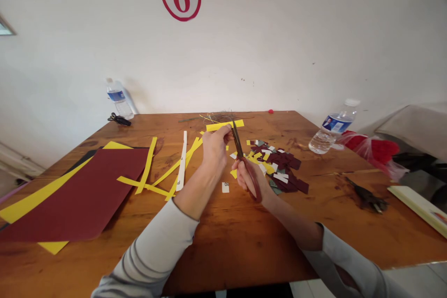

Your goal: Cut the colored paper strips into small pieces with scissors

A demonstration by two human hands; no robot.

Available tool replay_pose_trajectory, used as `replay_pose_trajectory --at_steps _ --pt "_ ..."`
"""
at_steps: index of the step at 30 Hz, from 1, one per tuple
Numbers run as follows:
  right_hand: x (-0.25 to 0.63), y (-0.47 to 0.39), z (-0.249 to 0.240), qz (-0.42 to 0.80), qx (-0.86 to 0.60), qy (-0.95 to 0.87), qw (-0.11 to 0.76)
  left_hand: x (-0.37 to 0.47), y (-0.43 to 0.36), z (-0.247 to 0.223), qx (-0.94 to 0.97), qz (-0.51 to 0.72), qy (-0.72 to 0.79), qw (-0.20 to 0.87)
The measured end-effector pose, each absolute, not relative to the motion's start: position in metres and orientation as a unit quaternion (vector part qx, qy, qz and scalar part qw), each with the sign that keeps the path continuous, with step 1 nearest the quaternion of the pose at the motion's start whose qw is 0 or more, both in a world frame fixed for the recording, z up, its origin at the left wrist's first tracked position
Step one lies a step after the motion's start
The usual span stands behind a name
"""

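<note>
My left hand pinches a short yellow paper strip over the middle of the table. In my right hand is a pair of scissors with dark red handles, blades pointing up and away from me. The blades cross the strip just right of my left fingertips; whether they are parted is hard to tell. Beside my right hand lies a pile of small cut paper pieces, maroon, yellow, white and green. Left of my left forearm rest long yellow strips and a white strip.
Maroon sheets over yellow sheets cover the table's left side. Water bottles stand at back left and right. A dark plug, a white box and a red bundle in plastic lie right. A wall closes the back.
</note>
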State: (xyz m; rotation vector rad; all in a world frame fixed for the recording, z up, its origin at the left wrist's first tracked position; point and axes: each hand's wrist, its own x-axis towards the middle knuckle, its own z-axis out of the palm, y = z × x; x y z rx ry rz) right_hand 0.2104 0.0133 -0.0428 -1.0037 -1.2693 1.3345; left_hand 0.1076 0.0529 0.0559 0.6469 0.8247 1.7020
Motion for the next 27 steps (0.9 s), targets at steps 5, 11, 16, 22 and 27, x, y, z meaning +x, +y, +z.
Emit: replay_pose_trajectory --at_steps 5,11,16,22,27 --pt "0.21 0.01 -0.037 0.532 -0.412 -0.539 0.507 0.109 0.052 0.054 0.267 0.719 0.344 0.542" --pt "0.212 0.008 -0.038 0.534 -0.399 -0.557 0.495 0.109 0.054 0.051 0.272 0.718 0.342 0.542" --pt "0.212 0.004 -0.033 0.53 -0.402 -0.561 0.492 0.109 0.054 0.05 0.267 0.72 0.343 0.542" --pt "0.209 0.001 -0.026 0.534 -0.413 -0.549 0.492 0.109 0.053 0.053 0.275 0.717 0.343 0.541" --pt "0.211 0.004 -0.03 0.532 -0.414 -0.553 0.49 0.109 0.051 0.056 0.265 0.717 0.348 0.543"
